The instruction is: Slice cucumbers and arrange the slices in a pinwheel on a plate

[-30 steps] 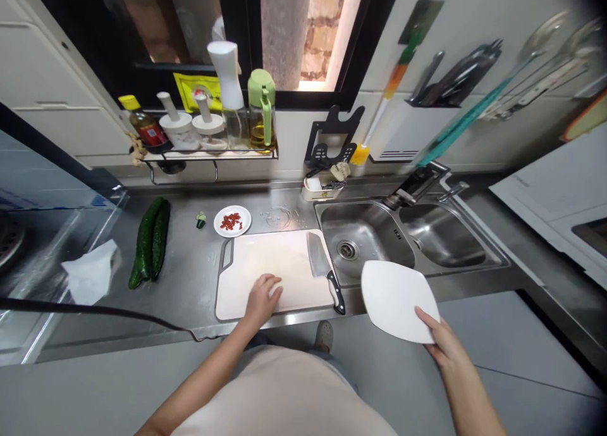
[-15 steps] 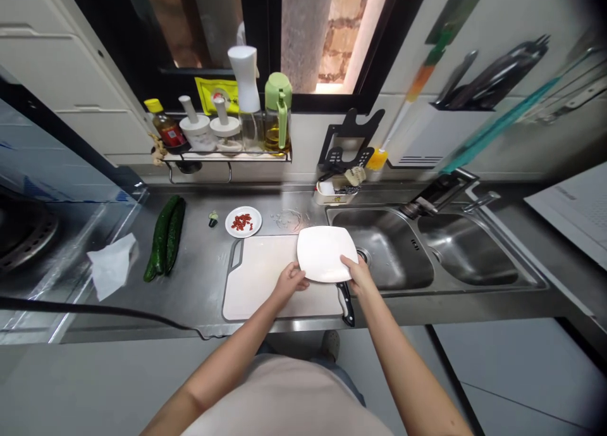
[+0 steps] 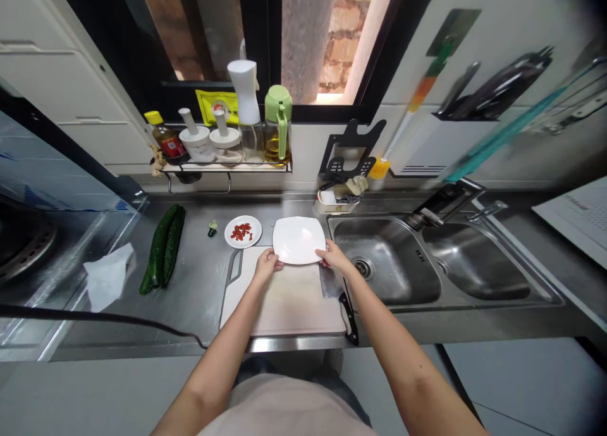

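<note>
Starting at the near edge of the table [image 3: 194, 249], I see the cutting board [image 3: 289, 309], with the knife [image 3: 349, 321] at its right end, handle toward me. My right forearm reaches past that handle, so I would want the arm kept high on any way back.

Farther in, the white plate [image 3: 298, 238] is at the board's far edge, overlapping it in my view. My left hand [image 3: 267, 265] grasps its near left corner, and my right hand [image 3: 334, 257] has its grip on the near right corner, thumb over the rim. The plate looks about level, but I cannot tell whether its underside touches anything. I judge the step in hand to be positioning this plate with both hands, close to being set down.

As I read it, the next move calls for even, gentle lowering, fingertips clear of the underside, then letting go on both sides together. The small plate [image 3: 257, 241] of red pieces [image 3: 241, 232] sits just beside it on the left, so a sideways drift could knock its rim. To the right, the sink [image 3: 393, 262] drops away, another reason to keep the plate from sliding. Farther back, the utensil caddy [image 3: 336, 205] stands against the wall.
</note>
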Available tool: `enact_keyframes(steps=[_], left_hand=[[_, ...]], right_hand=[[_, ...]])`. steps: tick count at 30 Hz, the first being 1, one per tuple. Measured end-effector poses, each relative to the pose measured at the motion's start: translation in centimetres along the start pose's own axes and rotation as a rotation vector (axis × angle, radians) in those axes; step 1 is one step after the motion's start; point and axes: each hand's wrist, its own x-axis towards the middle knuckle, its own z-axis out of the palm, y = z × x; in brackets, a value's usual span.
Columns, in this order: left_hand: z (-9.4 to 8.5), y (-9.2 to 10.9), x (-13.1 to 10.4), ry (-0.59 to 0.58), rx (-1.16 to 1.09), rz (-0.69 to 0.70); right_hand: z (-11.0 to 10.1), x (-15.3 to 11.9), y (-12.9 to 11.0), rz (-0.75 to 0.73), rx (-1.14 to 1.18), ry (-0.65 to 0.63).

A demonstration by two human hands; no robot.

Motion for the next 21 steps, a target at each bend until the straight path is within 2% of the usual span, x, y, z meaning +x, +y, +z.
enact_keyframes(steps=[8,13,21], left_hand=[[-0.8,0.8,4.4,0.065,0.087,-0.014],[-0.9,0.8,5.7,0.110,0.131,0.012],[-0.6,0.5,6.6,0.146,0.206,0.029]], right_hand=[[2.0,5.1,-0.5,0.005,-0.134,0.070],[2.2,6.3,-0.3,-0.005,-0.226,0.098],[2.1,7.4,0.3,-0.032,-0.393,0.132]])
